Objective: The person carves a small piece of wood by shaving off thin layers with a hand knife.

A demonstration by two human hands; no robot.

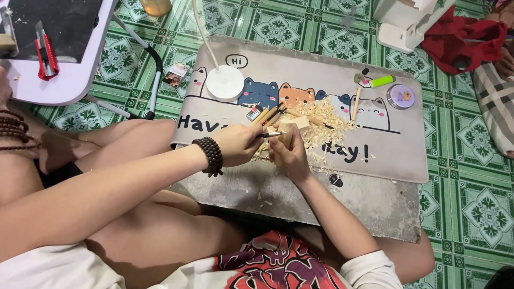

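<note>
The small wooden block (pixel 287 134) is held upright in the right hand (pixel 292 158), just above the grey mat (pixel 375 160) that covers the low bench (pixel 375 208), and a heap of pale wood shavings (pixel 321 126) lies directly behind it. The right hand is wrapped around the lower part of the block, fingers closed on it, so only the light, flat top shows. The left hand (pixel 238 143), with a dark bead bracelet (pixel 210 155) on the wrist, pinches a thin carving knife (pixel 272 134) whose metal tip touches the block near its upper edge. The block looks light, stiff and dry, with a smooth cut face; I judge it is easy to hold but small, so the safest grip is low on its body, away from the blade. Several other wooden-handled tools (pixel 270 113) lie together close to the left hand. Further on the mat stand a white round lamp base (pixel 225 83), a round lilac tin (pixel 400 96), a green lighter-shaped thing (pixel 381 81) and a loose wooden stick (pixel 356 103). The mat has a soft, printed surface with cartoon cats, and the floor (pixel 471 203) under it is green patterned tile.
</note>
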